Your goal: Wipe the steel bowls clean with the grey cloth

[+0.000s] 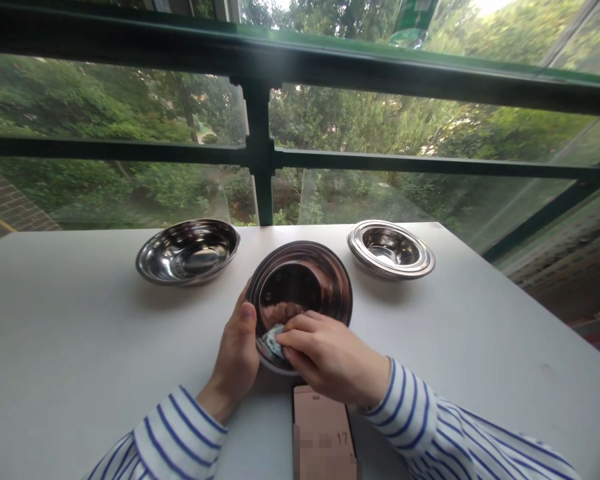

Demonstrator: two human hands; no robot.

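Holding: left hand [237,350] gripped bowl [337,287]; right hand [333,350], cloth [273,339].
Table [80,353]: white, stretched toward 9 o'clock.
Railing [263,180]: 12.
Edge [526,293]: slanted at 3.

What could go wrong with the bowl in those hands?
The left hand holds the round, shiny metal bowl by its side, so it might slip. The right hand, holding a small pale patterned cloth against the inner wall, could tip it. If dropped, it might hit the rectangular pink-screened phone nearby.

Cloth [273,341] — partly behind right hand [333,350]
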